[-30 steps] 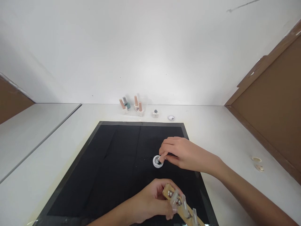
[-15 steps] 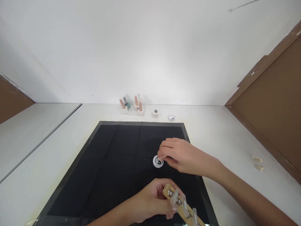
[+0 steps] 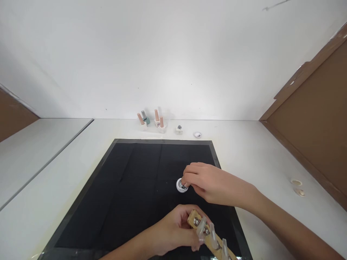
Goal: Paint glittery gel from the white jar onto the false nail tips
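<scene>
My left hand (image 3: 179, 231) is closed around a light wooden strip (image 3: 210, 240) that carries metal studs and several upright clear nail tips (image 3: 213, 236), low in the view. Just above it, my right hand (image 3: 202, 180) has its fingertips bunched at a small round white dish (image 3: 181, 185) on the black mat (image 3: 130, 202). Small shiny pieces show inside the dish. The fingertips are pinched together over its right side, and whatever is between them is too small to make out.
Several nail polish bottles (image 3: 162, 126) with pink or grey caps stand by the wall behind the mat. Right of them are a small white jar (image 3: 179, 130) and a round lid (image 3: 197, 135). Two small round items (image 3: 299, 192) lie at the far right.
My right hand has tilted and dropped slightly, its fingertips now further over the dish. My left hand and the wooden strip are nearly unmoved.
</scene>
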Action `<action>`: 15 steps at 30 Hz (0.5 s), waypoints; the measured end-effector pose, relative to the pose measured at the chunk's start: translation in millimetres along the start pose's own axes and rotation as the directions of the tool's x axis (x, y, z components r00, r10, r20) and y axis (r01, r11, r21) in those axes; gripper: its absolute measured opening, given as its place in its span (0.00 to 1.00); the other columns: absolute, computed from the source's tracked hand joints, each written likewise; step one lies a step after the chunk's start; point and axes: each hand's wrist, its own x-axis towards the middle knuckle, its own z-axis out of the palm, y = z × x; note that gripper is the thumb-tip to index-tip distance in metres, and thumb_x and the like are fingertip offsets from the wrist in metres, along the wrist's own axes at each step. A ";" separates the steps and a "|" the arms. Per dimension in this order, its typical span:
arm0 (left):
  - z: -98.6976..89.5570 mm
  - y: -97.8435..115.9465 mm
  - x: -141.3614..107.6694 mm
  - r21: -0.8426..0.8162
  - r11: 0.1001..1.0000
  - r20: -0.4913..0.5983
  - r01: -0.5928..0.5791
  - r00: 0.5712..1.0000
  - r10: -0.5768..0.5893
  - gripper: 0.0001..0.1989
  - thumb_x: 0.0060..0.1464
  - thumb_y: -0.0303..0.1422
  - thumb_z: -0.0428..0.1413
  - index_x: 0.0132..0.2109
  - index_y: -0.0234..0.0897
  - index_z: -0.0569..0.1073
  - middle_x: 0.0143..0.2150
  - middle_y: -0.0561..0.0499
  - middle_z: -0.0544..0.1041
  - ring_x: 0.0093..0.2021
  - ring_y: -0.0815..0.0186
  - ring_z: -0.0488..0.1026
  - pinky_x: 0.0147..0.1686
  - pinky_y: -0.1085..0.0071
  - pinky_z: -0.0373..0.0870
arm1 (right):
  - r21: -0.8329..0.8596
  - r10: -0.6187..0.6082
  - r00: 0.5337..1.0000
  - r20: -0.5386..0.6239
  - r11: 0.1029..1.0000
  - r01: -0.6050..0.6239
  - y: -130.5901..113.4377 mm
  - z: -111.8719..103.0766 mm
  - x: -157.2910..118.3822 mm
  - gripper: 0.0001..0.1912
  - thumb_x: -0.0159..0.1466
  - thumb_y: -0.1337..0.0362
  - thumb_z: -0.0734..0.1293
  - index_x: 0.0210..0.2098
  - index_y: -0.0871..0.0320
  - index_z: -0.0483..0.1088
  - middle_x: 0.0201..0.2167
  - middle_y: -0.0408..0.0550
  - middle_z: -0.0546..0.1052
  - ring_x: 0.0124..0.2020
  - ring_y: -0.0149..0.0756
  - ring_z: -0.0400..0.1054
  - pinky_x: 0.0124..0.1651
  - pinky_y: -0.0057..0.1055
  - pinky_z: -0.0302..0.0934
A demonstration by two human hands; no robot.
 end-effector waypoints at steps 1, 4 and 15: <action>-0.1 -0.2 -0.1 0.003 1.000 0.004 0.000 1.000 0.000 0.20 0.31 0.36 0.70 0.34 0.33 0.76 0.23 0.57 0.72 0.19 0.77 0.64 0.22 0.77 0.61 | 0.005 0.001 1.000 0.000 1.000 -0.001 0.0 -0.2 0.0 0.14 0.58 0.82 0.59 0.37 0.61 0.70 0.35 0.49 0.73 0.39 0.38 0.67 0.41 0.33 0.63; -0.7 -0.9 -0.2 0.009 1.000 0.011 -0.006 1.000 0.006 0.20 0.32 0.37 0.70 0.34 0.33 0.76 0.22 0.57 0.72 0.19 0.77 0.64 0.22 0.77 0.61 | 0.023 0.002 1.000 0.000 1.000 -0.002 0.4 -0.6 -0.1 0.14 0.57 0.82 0.60 0.36 0.61 0.69 0.35 0.50 0.73 0.39 0.38 0.67 0.39 0.31 0.63; 0.7 -1.2 0.6 0.004 1.000 0.010 -0.001 1.000 0.001 0.17 0.34 0.34 0.69 0.33 0.33 0.76 0.22 0.57 0.72 0.19 0.77 0.63 0.21 0.77 0.60 | 0.137 0.047 0.999 -0.027 0.990 -0.043 4.7 1.9 -1.0 0.12 0.59 0.81 0.59 0.34 0.61 0.68 0.37 0.49 0.74 0.39 0.36 0.68 0.40 0.31 0.63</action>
